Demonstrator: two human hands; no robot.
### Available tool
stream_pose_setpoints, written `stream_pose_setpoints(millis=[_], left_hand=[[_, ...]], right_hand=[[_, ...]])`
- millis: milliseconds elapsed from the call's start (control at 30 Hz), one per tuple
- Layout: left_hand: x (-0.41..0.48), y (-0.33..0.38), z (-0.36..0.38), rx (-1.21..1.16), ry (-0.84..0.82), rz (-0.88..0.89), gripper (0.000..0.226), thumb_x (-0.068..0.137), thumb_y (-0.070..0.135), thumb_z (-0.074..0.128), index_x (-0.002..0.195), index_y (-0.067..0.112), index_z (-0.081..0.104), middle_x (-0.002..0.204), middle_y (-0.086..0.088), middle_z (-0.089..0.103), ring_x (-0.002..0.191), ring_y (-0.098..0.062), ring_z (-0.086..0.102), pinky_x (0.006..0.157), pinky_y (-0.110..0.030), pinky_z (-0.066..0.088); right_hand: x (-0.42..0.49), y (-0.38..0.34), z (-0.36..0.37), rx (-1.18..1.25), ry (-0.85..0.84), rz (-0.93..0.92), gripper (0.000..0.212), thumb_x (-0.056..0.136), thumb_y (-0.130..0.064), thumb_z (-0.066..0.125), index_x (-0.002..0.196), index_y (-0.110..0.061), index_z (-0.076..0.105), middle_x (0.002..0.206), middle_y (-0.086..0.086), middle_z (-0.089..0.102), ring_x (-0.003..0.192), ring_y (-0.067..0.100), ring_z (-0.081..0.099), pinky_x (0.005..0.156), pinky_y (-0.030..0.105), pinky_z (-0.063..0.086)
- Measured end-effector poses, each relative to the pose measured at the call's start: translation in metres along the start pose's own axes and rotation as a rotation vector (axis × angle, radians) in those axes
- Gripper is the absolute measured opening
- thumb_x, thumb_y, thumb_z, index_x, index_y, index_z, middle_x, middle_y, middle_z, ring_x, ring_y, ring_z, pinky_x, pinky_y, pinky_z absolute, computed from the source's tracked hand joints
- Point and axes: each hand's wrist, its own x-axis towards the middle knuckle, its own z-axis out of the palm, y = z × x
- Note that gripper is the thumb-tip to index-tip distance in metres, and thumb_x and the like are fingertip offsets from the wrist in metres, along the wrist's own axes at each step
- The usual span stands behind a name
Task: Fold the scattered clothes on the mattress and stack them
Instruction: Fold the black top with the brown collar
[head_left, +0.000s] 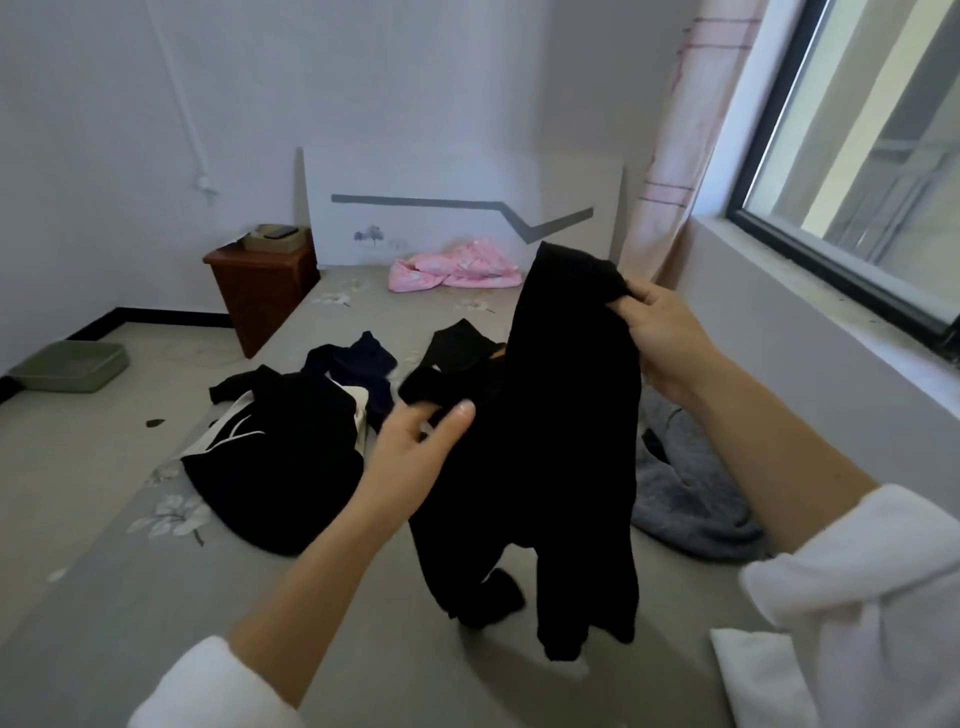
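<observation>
black garment: matt cloth | grey garment: fuzzy fleece | nightstand: glossy wood

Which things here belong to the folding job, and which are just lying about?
Job: black garment held by left hand and right hand; black-and-white top, navy garment, grey garment, on the mattress.
Lying about: nightstand, green tray, curtain; pink bundle, possibly bedding.

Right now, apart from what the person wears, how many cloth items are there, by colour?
Black: 3 (black garment held up, white-striped black top, flat black piece behind, apparently separate)
Navy: 1 (crumpled navy garment)
Grey: 1 (fleecy grey garment)
Pink: 1 (bunched pink fabric)
Total: 6
</observation>
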Motion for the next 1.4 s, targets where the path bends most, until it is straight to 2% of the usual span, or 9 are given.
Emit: stream_pose_setpoints(millis=[167, 233, 400, 567, 767, 900, 1167, 1300, 1400], left_hand=[[-0.023, -0.069, 0.009, 0.421, -0.264, -0.191, 0.020, 0.081, 0.033, 0.073, 0.098, 0.023, 0.068, 0.128, 0.017, 0.049, 0.123, 0.001, 0.043, 0.096, -0.023, 0.040], [-0.033, -0.091, 0.022, 0.476, -0.283, -0.334, 0.045, 0.081, 0.042, 0.071, 0.119, 0.026, 0.054, 0.135, 0.011, 0.043, 0.121, -0.002, 0.042, 0.086, -0.017, 0.041], [-0.034, -0.102, 0.072, 0.210, -0.179, -0.399, 0.102, 0.075, 0.043, 0.074, 0.150, 0.019, 0.011, 0.140, 0.008, 0.035, 0.135, -0.016, 0.035, 0.109, -0.034, 0.036], [-0.013, -0.101, 0.087, 0.093, -0.062, -0.655, 0.055, 0.088, 0.035, 0.064, 0.135, 0.015, 0.041, 0.125, -0.004, 0.054, 0.115, -0.023, 0.052, 0.089, -0.028, 0.039], [-0.002, -0.095, 0.061, 0.038, 0.032, -0.534, 0.020, 0.098, 0.012, 0.047, 0.116, 0.012, 0.057, 0.107, -0.006, 0.064, 0.096, -0.021, 0.060, 0.080, -0.029, 0.046], [0.012, -0.063, 0.011, -0.019, 0.123, -0.412, 0.024, 0.099, 0.011, 0.046, 0.107, 0.020, 0.066, 0.083, -0.001, 0.069, 0.073, -0.015, 0.063, 0.063, -0.023, 0.048], [0.031, 0.000, -0.027, 0.179, 0.019, -0.189, 0.024, 0.096, 0.010, 0.049, 0.097, 0.025, 0.068, 0.091, -0.001, 0.068, 0.080, -0.010, 0.062, 0.062, -0.009, 0.050], [0.044, 0.022, -0.042, 0.289, -0.058, -0.152, 0.024, 0.096, 0.012, 0.050, 0.097, 0.027, 0.069, 0.078, 0.009, 0.071, 0.070, -0.006, 0.063, 0.059, -0.010, 0.049], [0.060, 0.042, -0.054, 0.316, -0.052, -0.065, 0.032, 0.095, 0.007, 0.051, 0.087, 0.032, 0.070, 0.071, 0.015, 0.071, 0.062, 0.004, 0.064, 0.058, -0.007, 0.049]], right_hand=[[-0.005, 0.001, 0.000, 0.029, -0.045, 0.018, 0.019, 0.096, -0.010, 0.051, 0.104, -0.008, 0.068, 0.088, 0.005, 0.070, 0.079, 0.015, 0.067, 0.068, 0.024, 0.055], [-0.008, 0.005, 0.002, 0.030, -0.040, 0.035, 0.021, 0.096, -0.009, 0.051, 0.110, -0.006, 0.067, 0.093, 0.006, 0.070, 0.082, 0.015, 0.067, 0.072, 0.024, 0.055], [-0.021, 0.008, -0.002, 0.048, -0.048, 0.082, 0.025, 0.095, -0.007, 0.051, 0.116, -0.008, 0.065, 0.103, 0.011, 0.069, 0.085, 0.016, 0.067, 0.073, 0.022, 0.057], [-0.035, 0.001, -0.022, 0.157, -0.051, 0.100, 0.020, 0.098, -0.007, 0.043, 0.105, -0.005, 0.062, 0.063, -0.007, 0.067, 0.055, 0.003, 0.062, 0.048, 0.015, 0.049], [-0.043, 0.007, -0.060, 0.018, 0.035, 0.120, 0.022, 0.100, -0.009, 0.043, 0.100, -0.013, 0.064, 0.054, -0.012, 0.059, 0.048, 0.003, 0.054, 0.051, 0.019, 0.042], [-0.049, 0.042, -0.102, -0.316, 0.114, 0.225, 0.020, 0.098, -0.007, 0.047, 0.108, -0.012, 0.064, 0.070, 0.003, 0.055, 0.062, 0.015, 0.048, 0.064, 0.030, 0.039], [-0.069, 0.081, -0.118, -0.553, -0.269, 0.389, 0.021, 0.084, 0.007, 0.063, 0.083, -0.012, 0.071, 0.069, -0.008, 0.071, 0.064, 0.003, 0.063, 0.061, 0.010, 0.047], [-0.062, 0.060, -0.118, -0.988, -0.434, 0.327, 0.027, 0.076, 0.010, 0.061, 0.084, -0.013, 0.072, 0.074, -0.002, 0.070, 0.068, 0.010, 0.061, 0.064, 0.018, 0.046], [-0.044, 0.049, -0.118, -1.214, -0.331, 0.204, 0.022, 0.081, 0.004, 0.057, 0.090, -0.010, 0.072, 0.085, 0.009, 0.070, 0.072, 0.018, 0.057, 0.063, 0.027, 0.042]])
